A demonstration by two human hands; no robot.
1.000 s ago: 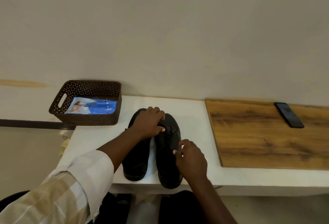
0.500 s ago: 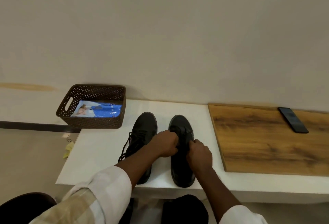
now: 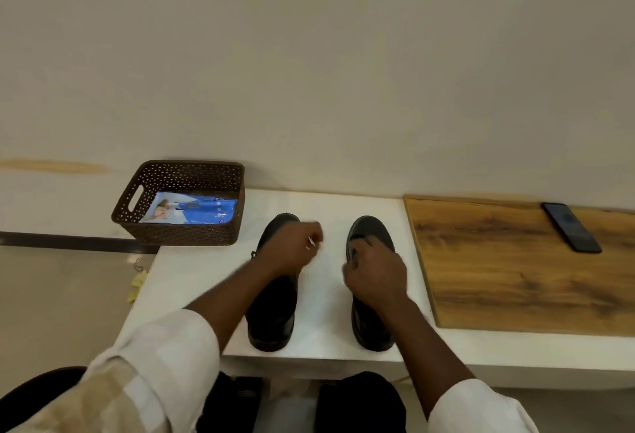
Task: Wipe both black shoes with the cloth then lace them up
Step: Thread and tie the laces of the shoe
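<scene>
Two black shoes (image 3: 273, 309) stand apart near the counter's (image 3: 192, 271) front edge. Left hand (image 3: 292, 247) curls, blurred, grip unclear; right hand (image 3: 374, 272) grips the right shoe (image 3: 372, 233).

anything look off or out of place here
Mostly tidy. One oddity: yellowish scraps and a thin dark loop lie on the floor left of the white bench. Both shoes stand upright, and no cloth is in view.
</scene>
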